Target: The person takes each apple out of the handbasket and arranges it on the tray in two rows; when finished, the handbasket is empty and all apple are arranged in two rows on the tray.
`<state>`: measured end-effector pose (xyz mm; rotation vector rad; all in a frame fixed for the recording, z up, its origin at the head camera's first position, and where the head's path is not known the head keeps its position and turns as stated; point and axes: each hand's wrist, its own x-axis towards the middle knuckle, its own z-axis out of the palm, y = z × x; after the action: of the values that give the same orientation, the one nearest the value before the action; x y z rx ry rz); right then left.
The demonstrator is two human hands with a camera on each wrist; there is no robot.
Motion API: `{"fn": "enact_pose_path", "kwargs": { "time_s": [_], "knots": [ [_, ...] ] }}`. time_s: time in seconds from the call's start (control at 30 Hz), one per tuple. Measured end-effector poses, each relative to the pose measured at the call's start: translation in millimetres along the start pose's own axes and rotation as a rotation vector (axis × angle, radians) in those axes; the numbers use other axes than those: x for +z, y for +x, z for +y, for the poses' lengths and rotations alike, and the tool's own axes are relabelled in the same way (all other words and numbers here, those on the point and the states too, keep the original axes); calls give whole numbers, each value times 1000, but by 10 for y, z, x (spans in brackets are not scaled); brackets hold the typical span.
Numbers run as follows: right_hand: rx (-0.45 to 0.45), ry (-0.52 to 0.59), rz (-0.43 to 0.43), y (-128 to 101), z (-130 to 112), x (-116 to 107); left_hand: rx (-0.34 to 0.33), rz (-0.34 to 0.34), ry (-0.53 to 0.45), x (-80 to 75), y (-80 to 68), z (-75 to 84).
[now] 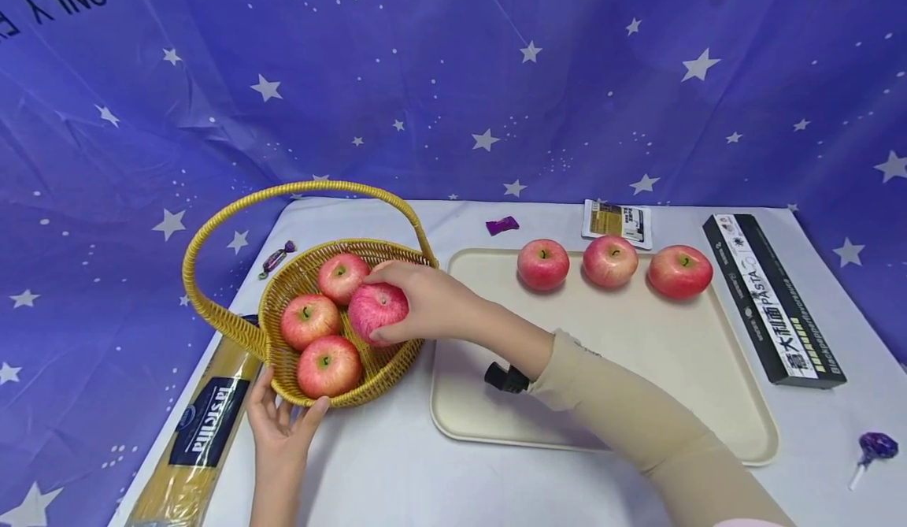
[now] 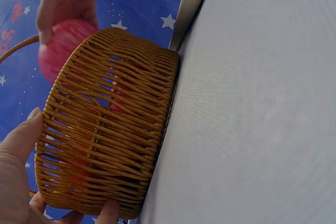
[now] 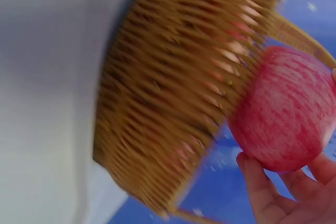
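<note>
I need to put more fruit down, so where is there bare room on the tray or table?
The tray is bare in front of its three apples, apart from the right forearm crossing it. The tablecloth before the tray is free. The basket is crowded.

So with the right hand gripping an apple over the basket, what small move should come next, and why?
Probably lift it clear of the rim. The right hand grips the apple above the basket, three apples still sit inside, the left hand steadies the basket's wall, and three more apples line the tray. Carrying it to the tray seems likely, though placing it inside is possible.
</note>
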<state>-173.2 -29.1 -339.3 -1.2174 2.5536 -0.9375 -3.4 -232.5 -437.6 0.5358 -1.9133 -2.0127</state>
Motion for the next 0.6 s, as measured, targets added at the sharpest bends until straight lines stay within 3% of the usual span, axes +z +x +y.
{"fn": "enact_pose_path", "kwargs": {
  "time_s": [0.17, 0.33, 0.6],
  "knots": [
    [47, 45, 31, -151, 4, -353, -12, 2, -1, -1, -6, -1],
    [102, 35, 55, -307, 154, -634, -35, 0, 7, 1, -9, -1],
    [244, 4, 110, -431, 575, -739, 16, -1, -12, 4, -6, 6]
  ]
}}
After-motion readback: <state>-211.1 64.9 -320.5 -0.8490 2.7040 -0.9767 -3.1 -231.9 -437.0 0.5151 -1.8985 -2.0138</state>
